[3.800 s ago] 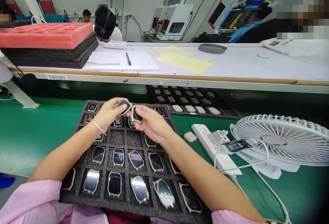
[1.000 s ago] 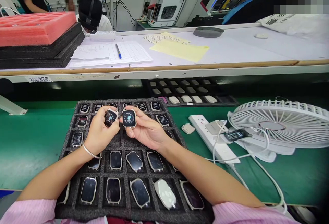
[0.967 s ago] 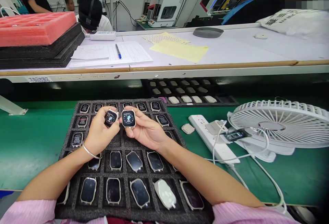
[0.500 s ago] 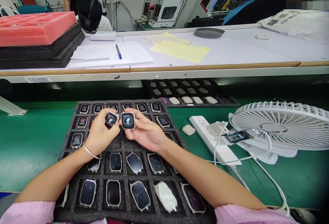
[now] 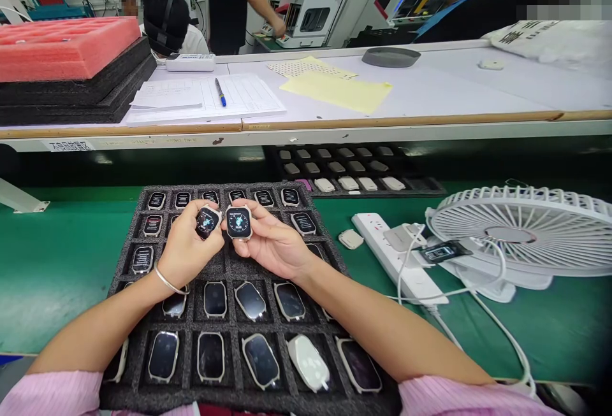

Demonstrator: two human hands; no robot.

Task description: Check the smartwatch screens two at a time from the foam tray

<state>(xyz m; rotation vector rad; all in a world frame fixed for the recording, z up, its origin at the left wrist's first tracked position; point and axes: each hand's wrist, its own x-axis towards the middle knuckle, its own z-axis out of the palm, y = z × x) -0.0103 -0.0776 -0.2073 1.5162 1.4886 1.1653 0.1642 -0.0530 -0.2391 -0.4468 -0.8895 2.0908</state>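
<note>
Above a black foam tray (image 5: 229, 267), my left hand (image 5: 184, 250) grips a smartwatch case (image 5: 207, 222) whose lit screen shows a watch face; the case is tilted. Close beside it, my right hand (image 5: 275, 244) pinches a second smartwatch case (image 5: 238, 222) by its sides, its lit dial facing me. Neither case has a strap. Several more watch cases lie in the tray's compartments: the far rows show lit text, while the near rows have dark screens. One white case (image 5: 308, 363) lies face down in the front row. My hands cover some middle compartments.
To the right are a white power strip (image 5: 382, 244) with cables, a fan (image 5: 516, 237) and a white case (image 5: 350, 239). Another tray (image 5: 425, 185) of cases sits under the shelf (image 5: 444, 94). Above are a foam stack (image 5: 62, 53), papers and a pen (image 5: 220, 92). People are beyond.
My hands and both watch cases stay almost still. Behind the shelf, a standing person in black has moved right, with an arm reaching to the white machine.
</note>
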